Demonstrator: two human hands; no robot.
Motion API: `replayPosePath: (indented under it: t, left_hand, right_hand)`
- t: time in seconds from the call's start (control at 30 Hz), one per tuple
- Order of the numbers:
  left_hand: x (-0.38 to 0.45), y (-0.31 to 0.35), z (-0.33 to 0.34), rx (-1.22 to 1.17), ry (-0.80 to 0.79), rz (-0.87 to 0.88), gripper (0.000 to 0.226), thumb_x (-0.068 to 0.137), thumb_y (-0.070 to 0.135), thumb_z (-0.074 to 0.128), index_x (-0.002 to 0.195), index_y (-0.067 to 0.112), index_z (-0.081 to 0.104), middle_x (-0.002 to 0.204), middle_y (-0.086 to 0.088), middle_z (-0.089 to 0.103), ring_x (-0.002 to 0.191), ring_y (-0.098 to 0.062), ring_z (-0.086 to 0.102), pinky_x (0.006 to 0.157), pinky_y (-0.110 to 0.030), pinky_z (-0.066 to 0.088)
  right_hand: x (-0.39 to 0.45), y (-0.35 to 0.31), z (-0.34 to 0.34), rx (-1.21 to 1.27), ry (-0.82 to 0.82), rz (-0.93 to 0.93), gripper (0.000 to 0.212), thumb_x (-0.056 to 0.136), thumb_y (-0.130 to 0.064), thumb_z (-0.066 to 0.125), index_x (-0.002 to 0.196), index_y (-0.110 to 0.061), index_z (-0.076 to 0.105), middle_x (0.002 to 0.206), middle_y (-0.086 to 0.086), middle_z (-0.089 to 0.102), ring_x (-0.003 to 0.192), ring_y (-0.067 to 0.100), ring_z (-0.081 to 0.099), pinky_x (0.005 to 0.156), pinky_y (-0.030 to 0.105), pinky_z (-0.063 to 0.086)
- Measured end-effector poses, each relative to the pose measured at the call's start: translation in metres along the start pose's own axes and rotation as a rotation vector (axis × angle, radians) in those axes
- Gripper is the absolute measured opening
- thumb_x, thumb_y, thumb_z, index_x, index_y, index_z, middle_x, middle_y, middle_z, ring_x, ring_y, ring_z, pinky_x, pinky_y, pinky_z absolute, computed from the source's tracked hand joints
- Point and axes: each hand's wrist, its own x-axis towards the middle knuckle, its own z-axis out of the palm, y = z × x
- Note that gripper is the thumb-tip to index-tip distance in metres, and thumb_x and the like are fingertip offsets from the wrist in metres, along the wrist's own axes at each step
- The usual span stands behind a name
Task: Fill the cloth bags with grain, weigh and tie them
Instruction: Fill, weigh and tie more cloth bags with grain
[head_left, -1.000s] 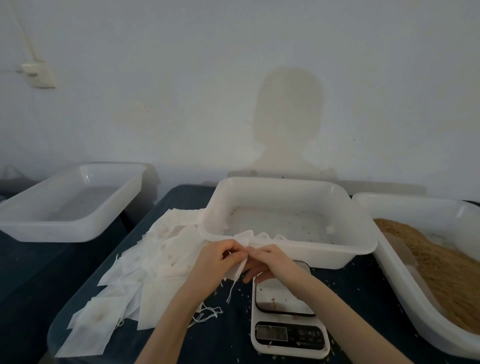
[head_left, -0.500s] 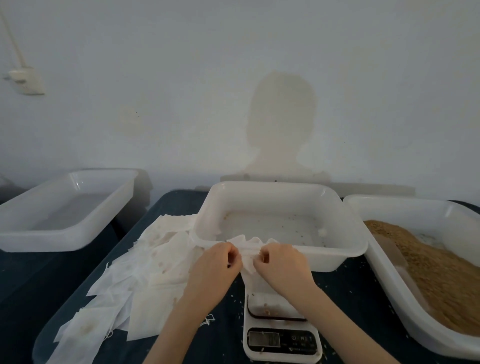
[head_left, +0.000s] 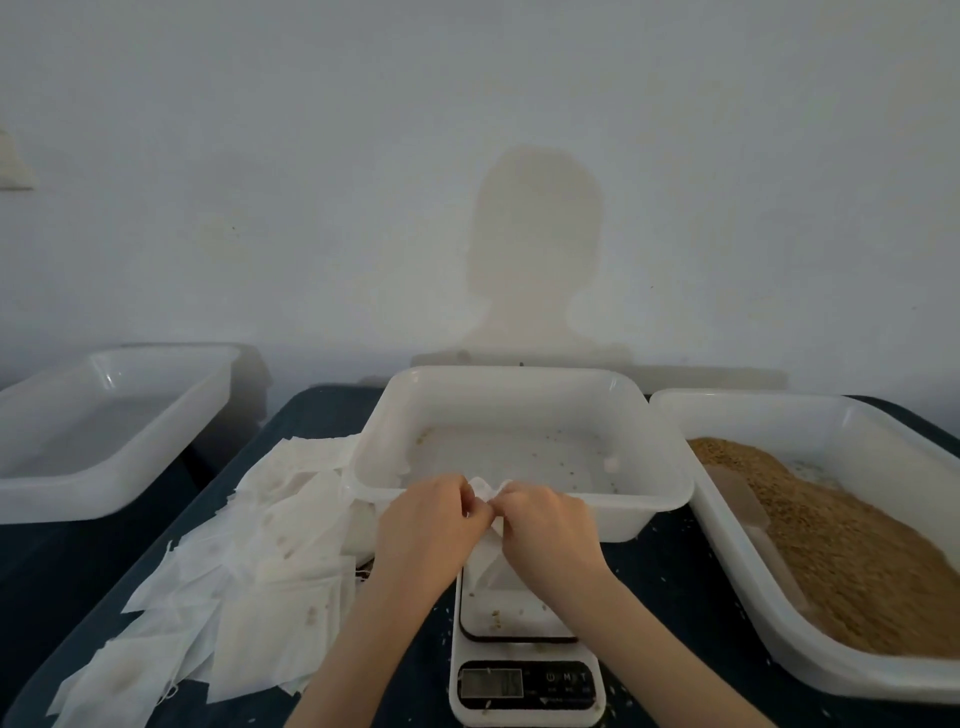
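White cloth is bunching between both hands; the left hand (head_left: 431, 525) and the right hand (head_left: 550, 530) are each pinching the top edge of one cloth bag (head_left: 488, 525) with curled fingers, knuckles nearly touching; the bag is hanging just above the kitchen scale (head_left: 524, 660), in front of the near wall of the middle tub (head_left: 519, 499); that tub is holding only a few stray grains; the grain (head_left: 852, 551) is lying heaped in the right tub (head_left: 737, 587); a loose pile of flat bags (head_left: 260, 561) is spreading over the dark table (head_left: 675, 561) to the left; a further tub (head_left: 104, 483) is sitting at far left.
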Motion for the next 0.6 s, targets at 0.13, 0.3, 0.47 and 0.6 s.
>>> replayPosePath:
  t: [0.13, 0.3, 0.47, 0.6]
  left_hand:
    - [0.005, 0.005, 0.001, -0.013, -0.03, 0.028, 0.022, 0.083, 0.041, 0.055, 0.065, 0.03, 0.047, 0.067, 0.01, 0.056, 0.061, -0.005, 0.051, 0.055, -0.021, 0.038]
    - [0.012, 0.006, 0.001, -0.22, -0.103, 0.175, 0.01, 0.087, 0.038, 0.056, 0.077, 0.036, 0.053, 0.079, 0.016, 0.06, 0.073, -0.002, 0.056, 0.067, -0.019, 0.047]
    - [0.015, 0.014, 0.007, -0.518, -0.47, 0.293, 0.074, 0.066, 0.063, 0.068, 0.129, 0.047, 0.033, 0.125, 0.036, 0.041, 0.115, 0.016, 0.041, 0.093, -0.008, 0.036]
    - [0.021, 0.035, 0.026, -0.36, -0.523, 0.385, 0.077, 0.067, 0.051, 0.074, 0.133, 0.042, 0.036, 0.116, 0.022, 0.056, 0.101, 0.004, 0.056, 0.089, -0.021, 0.048]
  right_hand:
    - [0.001, 0.008, -0.002, 0.044, -0.032, 0.012, 0.015, 0.085, -0.032, 0.051, 0.072, -0.027, 0.053, 0.067, -0.012, 0.045, 0.068, 0.011, 0.051, 0.062, 0.024, 0.04]
    - [0.002, 0.025, -0.02, -0.029, -0.057, 0.022, 0.03, 0.084, -0.051, 0.052, 0.087, -0.03, 0.073, 0.07, -0.013, 0.055, 0.066, 0.008, 0.051, 0.06, 0.025, 0.034]
    - [-0.002, 0.055, -0.049, 0.071, -0.117, 0.058, 0.034, 0.078, -0.061, 0.053, 0.083, -0.034, 0.073, 0.078, -0.013, 0.067, 0.073, 0.006, 0.06, 0.068, 0.026, 0.049]
    - [-0.012, 0.083, -0.072, 0.156, -0.09, 0.067, 0.024, 0.077, -0.057, 0.058, 0.086, -0.04, 0.073, 0.077, -0.019, 0.066, 0.07, -0.001, 0.059, 0.059, 0.014, 0.041]
